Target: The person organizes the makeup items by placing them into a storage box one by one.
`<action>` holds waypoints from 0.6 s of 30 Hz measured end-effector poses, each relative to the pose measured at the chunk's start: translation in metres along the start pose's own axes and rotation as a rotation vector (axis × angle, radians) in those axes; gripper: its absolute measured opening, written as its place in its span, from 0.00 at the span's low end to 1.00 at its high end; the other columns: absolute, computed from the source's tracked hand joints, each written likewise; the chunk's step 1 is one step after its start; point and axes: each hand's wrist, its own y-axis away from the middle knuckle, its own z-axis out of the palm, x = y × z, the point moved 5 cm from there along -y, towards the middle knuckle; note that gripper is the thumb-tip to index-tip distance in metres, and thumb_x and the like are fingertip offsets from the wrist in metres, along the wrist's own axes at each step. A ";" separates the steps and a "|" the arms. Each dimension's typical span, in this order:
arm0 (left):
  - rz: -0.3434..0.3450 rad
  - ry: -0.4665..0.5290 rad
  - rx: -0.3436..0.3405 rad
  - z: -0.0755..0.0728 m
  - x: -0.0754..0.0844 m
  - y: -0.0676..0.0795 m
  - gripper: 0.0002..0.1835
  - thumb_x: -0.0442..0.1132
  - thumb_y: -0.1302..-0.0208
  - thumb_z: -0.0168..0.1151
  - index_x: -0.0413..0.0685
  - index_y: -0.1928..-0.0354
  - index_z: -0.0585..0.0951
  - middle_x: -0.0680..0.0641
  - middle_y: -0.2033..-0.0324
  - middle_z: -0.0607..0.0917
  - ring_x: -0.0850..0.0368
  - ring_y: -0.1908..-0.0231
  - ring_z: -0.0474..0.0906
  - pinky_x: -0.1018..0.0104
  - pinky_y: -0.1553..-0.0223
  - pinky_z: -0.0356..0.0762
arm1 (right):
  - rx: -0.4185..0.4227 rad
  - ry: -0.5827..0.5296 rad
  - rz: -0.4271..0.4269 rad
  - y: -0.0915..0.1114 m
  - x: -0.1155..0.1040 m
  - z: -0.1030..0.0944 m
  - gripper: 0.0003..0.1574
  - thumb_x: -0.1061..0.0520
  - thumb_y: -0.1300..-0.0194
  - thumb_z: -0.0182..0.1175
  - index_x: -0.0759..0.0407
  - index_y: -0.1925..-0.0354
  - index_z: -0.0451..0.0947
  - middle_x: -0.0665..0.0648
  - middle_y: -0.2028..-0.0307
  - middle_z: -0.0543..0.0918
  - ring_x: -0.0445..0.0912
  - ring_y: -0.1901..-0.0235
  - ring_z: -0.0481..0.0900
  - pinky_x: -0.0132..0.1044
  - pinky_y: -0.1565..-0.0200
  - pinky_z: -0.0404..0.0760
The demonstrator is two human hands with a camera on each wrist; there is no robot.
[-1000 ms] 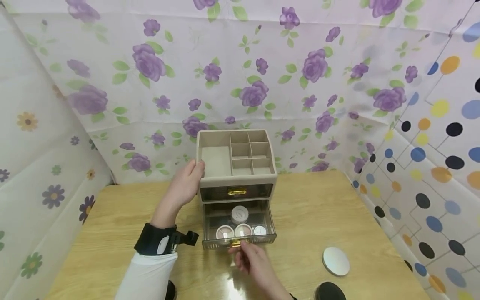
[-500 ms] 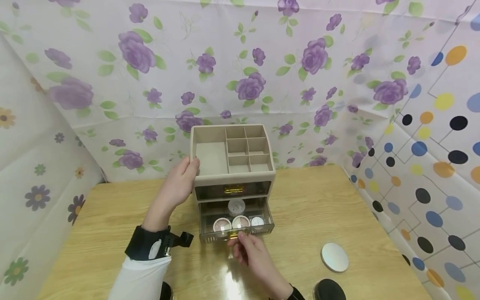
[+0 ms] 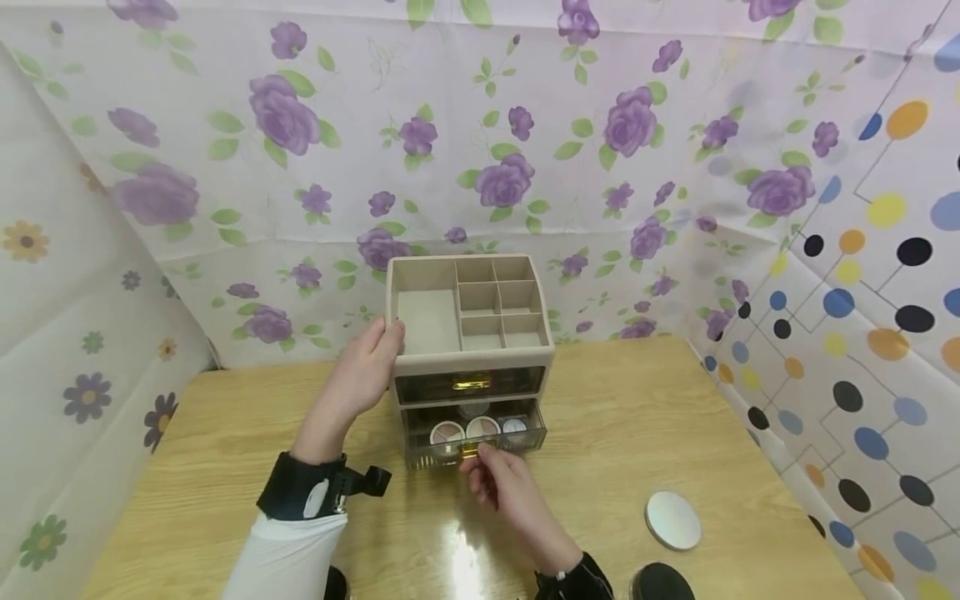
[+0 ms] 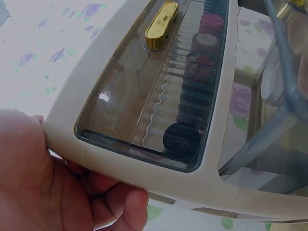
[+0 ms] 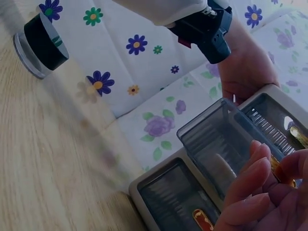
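A beige drawer organizer (image 3: 474, 360) with a divided top stands near the back cloth. My left hand (image 3: 362, 371) holds its left side, thumb at the top rim. Lower in front, a clear smoky drawer (image 3: 435, 457) sticks partly out. Thumb and forefinger of my right hand (image 3: 506, 493) pinch its gold handle (image 3: 468, 451). Inside lie two round compacts (image 3: 447, 432) and a small white-topped round case (image 3: 513, 426); another round container behind them is mostly hidden. Through the closed upper drawer (image 4: 120, 106), dark round items (image 4: 182, 140) show. Another closed drawer (image 5: 171, 190) sits below the pulled-out one.
On the wooden table (image 3: 600, 467), a silvery round disc (image 3: 672, 520) lies at the right, with a black-lidded jar (image 3: 662, 583) nearer the front edge. Another black-topped jar (image 5: 45, 43) stands by the left forearm. Patterned cloth walls (image 3: 465, 150) close in the back and sides.
The drawer has slid further into the organizer, pushed by my right hand at its handle. The rear round container has gone mostly under the frame. My left hand keeps its hold.
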 end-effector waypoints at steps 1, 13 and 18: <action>-0.002 -0.001 -0.001 0.000 0.000 0.000 0.24 0.57 0.20 0.31 0.44 0.58 0.68 0.41 0.75 0.70 0.48 0.79 0.69 0.58 0.77 0.71 | 0.000 0.000 0.003 -0.002 0.000 0.000 0.35 0.41 0.20 0.42 0.72 0.57 0.78 0.50 0.76 0.76 0.40 0.79 0.69 0.27 0.78 0.65; 0.000 -0.011 -0.015 0.002 -0.001 -0.001 0.26 0.61 0.21 0.29 0.45 0.59 0.66 0.41 0.73 0.69 0.47 0.78 0.67 0.58 0.77 0.68 | -0.014 -0.023 0.045 -0.018 -0.002 -0.001 0.37 0.37 0.21 0.42 0.69 0.53 0.78 0.49 0.74 0.76 0.40 0.78 0.70 0.30 0.75 0.65; 0.012 0.000 -0.010 0.001 -0.001 0.000 0.25 0.59 0.20 0.30 0.45 0.62 0.65 0.41 0.76 0.67 0.47 0.81 0.63 0.59 0.79 0.65 | -0.024 -0.013 0.025 -0.025 -0.004 0.000 0.38 0.35 0.21 0.42 0.69 0.53 0.78 0.50 0.74 0.76 0.40 0.77 0.70 0.31 0.75 0.65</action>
